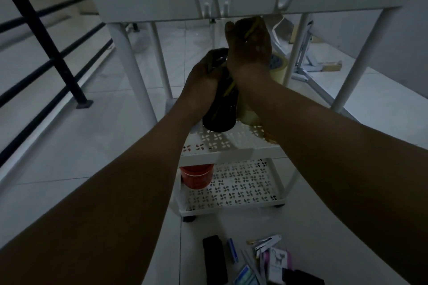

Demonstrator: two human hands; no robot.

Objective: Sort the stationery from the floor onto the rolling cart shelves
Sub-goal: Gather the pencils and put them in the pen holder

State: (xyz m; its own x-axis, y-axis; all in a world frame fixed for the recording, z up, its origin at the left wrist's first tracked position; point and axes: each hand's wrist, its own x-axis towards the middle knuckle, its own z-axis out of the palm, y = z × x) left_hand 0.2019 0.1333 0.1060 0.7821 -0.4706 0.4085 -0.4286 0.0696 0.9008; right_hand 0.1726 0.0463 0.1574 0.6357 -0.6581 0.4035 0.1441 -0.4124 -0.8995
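- Dark, cylindrical holder (220, 109) stands on the cart's (231, 0) perforated white middle shelf (231, 143); the left hand (206, 78) wraps round its upper wall.
- Right hand (250, 46) is clenched round a yellow pencil (251, 30) above the holder's mouth; more pencil shafts show inside the holder.
- Tape roll (279, 65), pale and round, sits on the same shelf behind the right hand.
- Red tub (196, 176) stands on the perforated bottom shelf.
- Remaining stationery (254, 259) lies on the tiled floor (92, 146) in front of the cart: a black case, a blue pen, metal clippers, small boxes.
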